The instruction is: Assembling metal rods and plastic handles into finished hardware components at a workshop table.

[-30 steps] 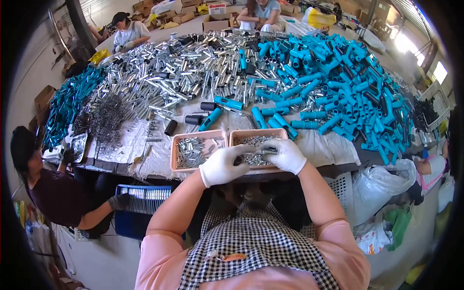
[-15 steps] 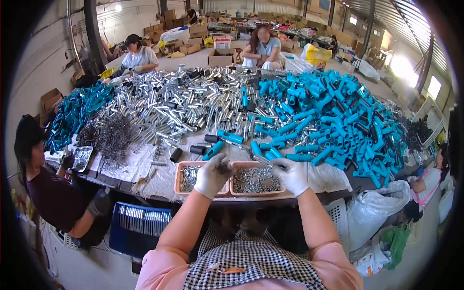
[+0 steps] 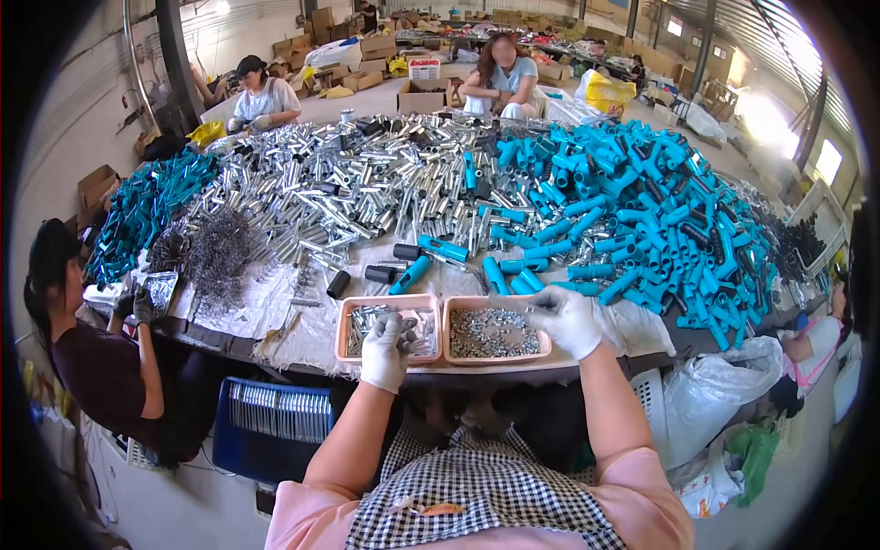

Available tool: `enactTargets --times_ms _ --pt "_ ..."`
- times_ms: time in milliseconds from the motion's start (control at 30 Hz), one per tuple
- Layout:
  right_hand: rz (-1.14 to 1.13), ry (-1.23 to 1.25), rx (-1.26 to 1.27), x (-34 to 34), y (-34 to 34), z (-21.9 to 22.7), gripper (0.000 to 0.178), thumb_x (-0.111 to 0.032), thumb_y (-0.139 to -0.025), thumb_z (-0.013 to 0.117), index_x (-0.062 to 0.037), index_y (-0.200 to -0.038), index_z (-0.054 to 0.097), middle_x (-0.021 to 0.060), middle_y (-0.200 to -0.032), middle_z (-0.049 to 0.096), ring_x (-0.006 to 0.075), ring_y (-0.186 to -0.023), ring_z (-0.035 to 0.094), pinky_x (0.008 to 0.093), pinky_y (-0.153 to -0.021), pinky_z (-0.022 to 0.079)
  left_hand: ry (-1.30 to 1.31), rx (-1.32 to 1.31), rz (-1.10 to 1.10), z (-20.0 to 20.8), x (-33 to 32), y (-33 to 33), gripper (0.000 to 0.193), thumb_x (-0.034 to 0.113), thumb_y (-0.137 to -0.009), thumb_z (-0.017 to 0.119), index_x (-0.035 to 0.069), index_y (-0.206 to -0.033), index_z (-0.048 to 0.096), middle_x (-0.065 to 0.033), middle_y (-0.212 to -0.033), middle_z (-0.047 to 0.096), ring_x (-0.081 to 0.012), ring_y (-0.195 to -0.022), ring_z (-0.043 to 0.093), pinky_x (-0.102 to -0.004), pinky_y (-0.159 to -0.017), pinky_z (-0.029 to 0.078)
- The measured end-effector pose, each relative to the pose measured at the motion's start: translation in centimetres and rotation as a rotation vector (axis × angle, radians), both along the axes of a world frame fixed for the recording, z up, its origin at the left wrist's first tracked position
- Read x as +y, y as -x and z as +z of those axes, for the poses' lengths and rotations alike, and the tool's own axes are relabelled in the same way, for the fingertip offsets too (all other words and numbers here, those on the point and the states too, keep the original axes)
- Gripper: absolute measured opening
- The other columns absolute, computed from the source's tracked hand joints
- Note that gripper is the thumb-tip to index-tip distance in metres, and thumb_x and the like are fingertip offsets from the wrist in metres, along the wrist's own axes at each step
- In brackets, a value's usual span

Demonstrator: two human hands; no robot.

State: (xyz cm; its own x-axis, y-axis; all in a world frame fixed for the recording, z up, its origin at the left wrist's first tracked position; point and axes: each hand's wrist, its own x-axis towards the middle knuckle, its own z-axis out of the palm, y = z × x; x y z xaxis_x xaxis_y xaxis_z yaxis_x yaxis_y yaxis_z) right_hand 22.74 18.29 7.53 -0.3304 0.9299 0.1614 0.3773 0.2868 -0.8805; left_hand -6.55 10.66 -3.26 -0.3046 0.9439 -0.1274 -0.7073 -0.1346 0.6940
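Over the left pink tray (image 3: pixel 341 332), which holds slim metal pins (image 3: pixel 423 345), my gloved left hand (image 3: pixel 385 356) has its fingers curled together; whatever is in them is hidden. The right pink tray (image 3: pixel 449 356) contains many small silvery metal parts (image 3: pixel 490 335). At its far right corner, my gloved right hand (image 3: pixel 566 321) pinches a slim metal piece (image 3: pixel 510 301) that points left above the tray and looks blurred. Beyond the trays lie several teal tubes (image 3: pixel 412 274) and black sleeves (image 3: pixel 337 284).
A heap of metal tubes (image 3: pixel 367 188) covers the table's middle, with teal tubular parts (image 3: pixel 642 220) piled right. Dark springs (image 3: pixel 218 261) lie left. A co-worker (image 3: pixel 96 344) sits at the left edge. A blue crate (image 3: pixel 266 449) and white sack (image 3: pixel 715 385) stand below the table.
My left hand has moved down and slightly left, from between the trays to over the left one. My right hand has shifted slightly right. The co-worker at left has brought both hands together.
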Motion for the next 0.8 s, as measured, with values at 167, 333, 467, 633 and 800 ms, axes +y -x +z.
enactTargets --times_ms 167,333,467,633,800 --pt "0.137 -0.159 -0.151 -2.1 0.5 -3.4 0.023 -0.018 -0.070 0.076 -0.0025 -0.086 0.069 0.0094 -0.078 0.068 0.0181 -0.075 0.066 0.0305 -0.073 0.052 -0.001 0.178 -0.152 3.1 -2.4 -2.8 0.019 0.015 -0.095 0.059 0.000 -0.106 0.054 -0.0112 -0.095 0.063 -0.0184 -0.080 0.063 -0.0327 -0.071 0.055" --pt "0.393 -0.256 -0.205 -5.8 1.9 -3.1 0.020 -0.014 -0.066 0.077 -0.0052 -0.083 0.070 0.0115 -0.078 0.068 0.0221 -0.071 0.068 0.0324 -0.066 0.054 0.010 0.685 -0.593 3.9 -6.0 -4.5 0.027 0.011 -0.089 0.065 -0.002 -0.112 0.059 -0.0094 -0.092 0.067 -0.0170 -0.083 0.067 -0.0295 -0.076 0.054" --pt "0.447 -0.214 -0.275 -8.8 2.2 -4.2 0.048 -0.026 -0.062 0.085 -0.0057 -0.100 0.065 0.0111 -0.080 0.068 0.0244 -0.070 0.068 0.0339 -0.065 0.055 -0.280 1.488 -0.615 5.5 -7.5 -3.8 0.039 0.024 -0.077 0.073 0.000 -0.107 0.066 -0.0192 -0.094 0.067 -0.0304 -0.085 0.067 -0.0371 -0.076 0.053" --pt "0.590 -0.184 -0.222 -11.3 3.4 -7.8 0.079 -0.043 -0.064 0.082 -0.0048 -0.127 0.055 0.0173 -0.090 0.068 0.0312 -0.078 0.068 0.0377 -0.070 0.055 -0.427 1.616 -0.569 2.1 -9.3 -4.7 0.031 0.031 -0.076 0.072 0.003 -0.086 0.067 -0.0160 -0.076 0.063 -0.0360 -0.068 0.062 -0.0451 -0.064 0.051" --pt "0.716 -0.313 -0.452 -11.9 5.4 -7.8 0.077 -0.042 -0.068 0.077 -0.0047 -0.130 0.052 0.0143 -0.086 0.068 0.0313 -0.070 0.066 0.0372 -0.062 0.054 -0.261 1.548 -0.742 -0.3 -10.3 -3.4 0.036 0.036 -0.077 0.070 0.001 -0.081 0.064 -0.0206 -0.075 0.063 -0.0396 -0.071 0.062 -0.0467 -0.065 0.050"
